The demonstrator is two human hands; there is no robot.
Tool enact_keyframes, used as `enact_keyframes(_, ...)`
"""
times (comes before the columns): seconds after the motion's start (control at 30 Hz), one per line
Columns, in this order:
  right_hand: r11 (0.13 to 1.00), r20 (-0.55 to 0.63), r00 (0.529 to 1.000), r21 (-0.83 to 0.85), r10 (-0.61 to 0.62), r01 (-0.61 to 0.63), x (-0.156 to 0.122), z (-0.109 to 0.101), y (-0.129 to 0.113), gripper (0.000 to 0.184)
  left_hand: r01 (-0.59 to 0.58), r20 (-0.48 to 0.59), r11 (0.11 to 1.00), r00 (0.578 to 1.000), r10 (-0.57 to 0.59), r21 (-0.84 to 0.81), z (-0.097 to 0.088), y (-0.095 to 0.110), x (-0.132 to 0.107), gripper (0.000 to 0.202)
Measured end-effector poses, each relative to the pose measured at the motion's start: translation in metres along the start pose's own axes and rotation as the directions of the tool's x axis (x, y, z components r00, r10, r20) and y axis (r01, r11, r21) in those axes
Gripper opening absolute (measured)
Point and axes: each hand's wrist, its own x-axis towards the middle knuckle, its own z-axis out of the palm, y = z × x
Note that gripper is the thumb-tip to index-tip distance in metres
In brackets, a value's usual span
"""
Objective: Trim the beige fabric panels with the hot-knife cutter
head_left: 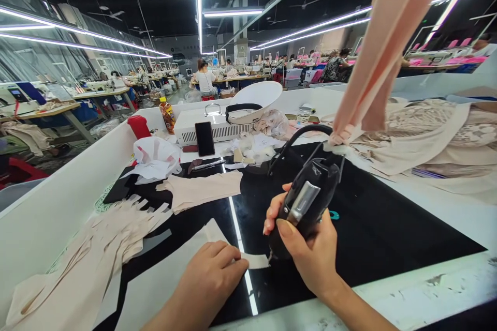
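My right hand (306, 248) is wrapped around a black hand-held electric tool (306, 201) with a silver plate on its side. The tool slants down to the left, and its thin tip is at the end of a narrow cream fabric strip (256, 260). A pink fabric band (378, 51) runs up from the tool's top, where a black cord also curves away. My left hand (213, 282) is closed, thumb and fingers pressing the strip near the black worktop (373, 248). Under that hand lies a pale fabric piece (166, 274); whether the strip belongs to it is hidden.
Cream cut pieces (89, 253) lie at left, another piece (205, 189) beyond my hands. Behind stand a phone (204, 138), a white vented box (190, 126) and a plastic bag (155, 158). Stacked fabric (435, 129) fills the right; a teal item (334, 215) lies beside the tool.
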Motion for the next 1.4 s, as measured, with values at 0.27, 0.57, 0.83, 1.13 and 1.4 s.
enact_keyframes(0.27, 1.0, 0.02, 1.0, -0.004, 0.004, -0.004, -0.003, -0.005, 0.004, 0.03, 0.032, -0.035, 0.999, 0.999, -0.033, -0.034, 0.004, 0.001, 0.0, 0.021)
enact_keyframes(0.57, 0.999, 0.017, 0.999, 0.014, 0.037, -0.037, -0.003, -0.008, 0.007, 0.034, 0.066, -0.045, 0.996, 0.997, -0.069, -0.058, 0.006, 0.002, 0.0, 0.021)
enact_keyframes(0.83, 0.995, -0.02, 0.999, 0.087, 0.041, -0.039, 0.003, 0.015, 0.012, 0.036, 0.038, -0.069, 0.999, 0.997, -0.039, -0.02, 0.01, 0.001, 0.001, 0.021)
enact_keyframes(1.13, 0.996, 0.01, 1.0, 0.088, 0.03, -0.03, 0.002, 0.025, 0.021, 0.033, 0.048, -0.058, 0.998, 0.997, -0.05, -0.039, 0.011, 0.003, 0.0, 0.019)
enact_keyframes(1.4, 0.999, 0.009, 1.0, 0.038, 0.024, -0.024, 0.001, 0.025, 0.02, 0.026, 0.046, -0.069, 0.998, 0.996, -0.049, -0.047, 0.012, 0.002, 0.0, 0.018)
